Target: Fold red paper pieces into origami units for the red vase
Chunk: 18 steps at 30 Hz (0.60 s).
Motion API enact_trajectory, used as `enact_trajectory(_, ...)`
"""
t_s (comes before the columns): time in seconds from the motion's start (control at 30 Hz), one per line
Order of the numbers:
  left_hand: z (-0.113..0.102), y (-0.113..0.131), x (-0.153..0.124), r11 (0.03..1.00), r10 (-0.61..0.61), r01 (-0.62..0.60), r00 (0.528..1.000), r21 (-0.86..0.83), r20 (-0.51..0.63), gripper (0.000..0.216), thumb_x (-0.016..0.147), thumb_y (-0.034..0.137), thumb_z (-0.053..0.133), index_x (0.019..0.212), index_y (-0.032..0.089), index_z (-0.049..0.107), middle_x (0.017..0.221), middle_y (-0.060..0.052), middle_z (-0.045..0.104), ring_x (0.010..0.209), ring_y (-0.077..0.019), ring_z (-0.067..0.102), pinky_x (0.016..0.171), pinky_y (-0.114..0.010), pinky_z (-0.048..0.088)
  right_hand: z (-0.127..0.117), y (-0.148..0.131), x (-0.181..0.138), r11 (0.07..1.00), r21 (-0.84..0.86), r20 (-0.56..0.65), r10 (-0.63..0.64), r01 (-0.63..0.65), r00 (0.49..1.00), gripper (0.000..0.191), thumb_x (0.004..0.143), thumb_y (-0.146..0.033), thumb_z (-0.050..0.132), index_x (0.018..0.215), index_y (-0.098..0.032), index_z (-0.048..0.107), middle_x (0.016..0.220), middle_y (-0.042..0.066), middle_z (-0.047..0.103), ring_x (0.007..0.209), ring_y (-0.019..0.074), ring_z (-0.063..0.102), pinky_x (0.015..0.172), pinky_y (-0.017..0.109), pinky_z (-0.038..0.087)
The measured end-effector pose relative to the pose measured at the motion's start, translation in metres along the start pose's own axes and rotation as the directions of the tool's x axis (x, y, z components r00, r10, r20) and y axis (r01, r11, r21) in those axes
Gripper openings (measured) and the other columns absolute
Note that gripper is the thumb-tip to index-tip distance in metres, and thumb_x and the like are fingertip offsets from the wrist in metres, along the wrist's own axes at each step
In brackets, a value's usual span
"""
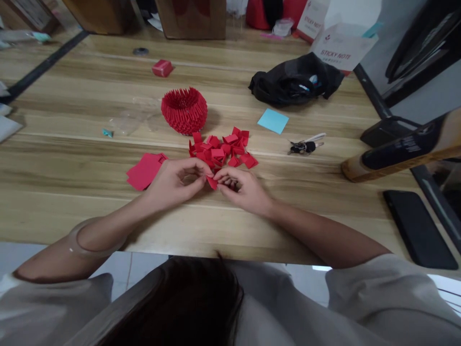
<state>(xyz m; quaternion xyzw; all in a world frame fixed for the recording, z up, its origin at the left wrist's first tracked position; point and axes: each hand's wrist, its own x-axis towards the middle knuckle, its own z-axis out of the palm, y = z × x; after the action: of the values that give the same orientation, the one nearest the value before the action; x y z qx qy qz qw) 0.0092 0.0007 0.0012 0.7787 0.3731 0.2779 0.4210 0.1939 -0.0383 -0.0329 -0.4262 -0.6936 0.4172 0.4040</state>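
Note:
Between my two hands is a small folded piece of red paper (pixel 212 182). My left hand (pixel 180 180) pinches its left side between thumb and fingers. On the other side, the fingertips of my right hand (pixel 243 188) close on its right edge. Just beyond my fingers lies a loose heap of folded red paper pieces (pixel 218 153). A stack of flat red paper sheets (pixel 142 174) sits beside my left wrist, partly covered by the hand. Behind the heap stands a round red bowl (pixel 184 115) built of many folded paper pieces.
A blue sticky note (pixel 272 121), keys (pixel 305 146) and a black plastic bag (pixel 297 81) lie to the right. Farther right are a bottle (pixel 396 149) and a phone (pixel 419 228). A red block (pixel 162 68) and cardboard boxes (pixel 192 19) are toward the back.

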Motion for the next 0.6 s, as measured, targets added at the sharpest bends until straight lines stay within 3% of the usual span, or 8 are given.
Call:
enact_trajectory(0.27,-0.0002,0.0025,0.0006,0.999,-0.048,0.048,0.999,-0.015,0.010,0.011,0.078,0.026,0.062,0.080,0.015,0.063,0.072,-0.002,0.066,0.065,-0.0123,0.062,0.061,-0.022,0.050,-0.0029,0.0006,0.0005,0.992,-0.114,0.013,-0.058,0.059,0.998,0.010,0.084,-0.017,0.049,0.077,-0.016,0.057,0.067,-0.002,0.054,0.060,0.0088,0.047,0.057,0.021,0.037)
enact_trajectory(0.6,0.0008,0.0062,-0.0001,0.996,-0.075,0.076,0.997,-0.044,0.029,0.012,0.078,0.025,0.061,0.078,0.014,0.063,0.071,-0.003,0.065,0.064,-0.0118,0.060,0.060,-0.021,0.049,-0.0038,-0.0029,0.0011,0.997,-0.073,0.012,-0.020,0.021,1.000,0.016,0.087,-0.018,0.046,0.080,-0.015,0.060,0.069,0.000,0.057,0.060,0.0092,0.048,0.057,0.021,0.037)
